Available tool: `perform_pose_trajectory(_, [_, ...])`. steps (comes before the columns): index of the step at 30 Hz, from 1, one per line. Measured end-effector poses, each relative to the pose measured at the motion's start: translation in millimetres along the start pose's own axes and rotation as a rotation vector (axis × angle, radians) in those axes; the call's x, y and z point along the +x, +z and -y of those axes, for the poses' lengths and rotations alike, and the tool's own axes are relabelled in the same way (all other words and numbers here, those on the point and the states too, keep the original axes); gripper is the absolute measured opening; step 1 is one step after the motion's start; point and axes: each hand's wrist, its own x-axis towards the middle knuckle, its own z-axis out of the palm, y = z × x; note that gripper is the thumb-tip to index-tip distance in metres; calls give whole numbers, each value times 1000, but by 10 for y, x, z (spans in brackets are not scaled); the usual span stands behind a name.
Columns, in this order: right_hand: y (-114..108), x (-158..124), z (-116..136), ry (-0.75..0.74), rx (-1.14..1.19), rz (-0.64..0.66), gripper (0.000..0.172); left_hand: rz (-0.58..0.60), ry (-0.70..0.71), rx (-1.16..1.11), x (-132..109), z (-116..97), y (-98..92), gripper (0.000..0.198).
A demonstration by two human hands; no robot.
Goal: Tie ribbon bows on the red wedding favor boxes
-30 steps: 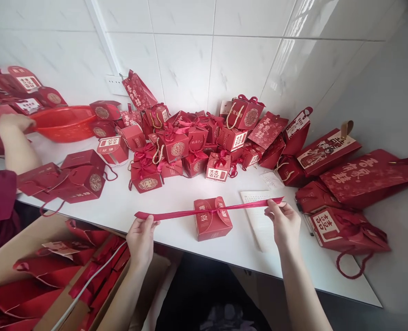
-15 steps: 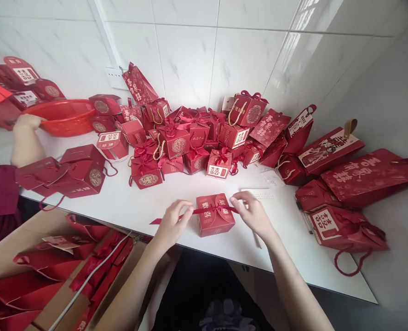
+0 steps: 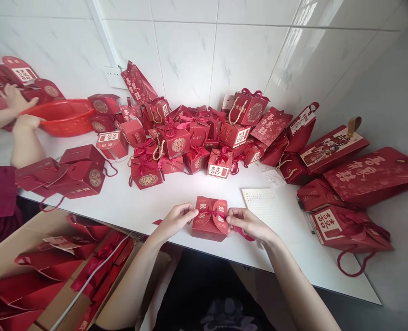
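Observation:
In front of me on the white table stands a small red gift box (image 3: 209,230) with gold characters on its folded top. A dark red ribbon (image 3: 217,213) crosses the top and is knotted or looped near the middle. My left hand (image 3: 179,219) pinches the ribbon at the box's left edge, and a loose tail sticks out behind the fingers. At the right edge, my right hand (image 3: 247,223) has thumb and fingers closed on the other side of the ribbon, whose tail hangs below the hand.
Several finished red gift boxes (image 3: 179,146) are heaped at the back. A lined notebook (image 3: 259,202) lies to the right, near more red boxes (image 3: 348,225). At left, a co-worker's hands (image 3: 27,124) are by an orange basket (image 3: 69,131). A carton (image 3: 48,317) of red bags stands below.
My hands have drawn in closer to the box, and the ribbon's right tail now hangs under my right hand. The box has shifted slightly left. A co-worker's second hand has appeared at left.

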Motion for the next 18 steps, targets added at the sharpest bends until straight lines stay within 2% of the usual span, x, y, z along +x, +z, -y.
perform_pose_trajectory(4, [0, -2, -24, 8, -7, -4, 50, -9, -13, -21, -4, 11, -40, 39])
perform_pose_trajectory(10, [-26, -47, -13, -19, -69, -58, 38, 59, -35, -35, -49, -32, -122, 37])
perform_pose_trajectory(14, [-46, -64, -26, -32, -91, -108, 45, 97, -76, 16, -67, -43, -177, 35])
perform_pose_trajectory(18, [-79, -49, -65, -28, -100, -109, 47, 120, -93, -23, -47, 42, -216, 38])
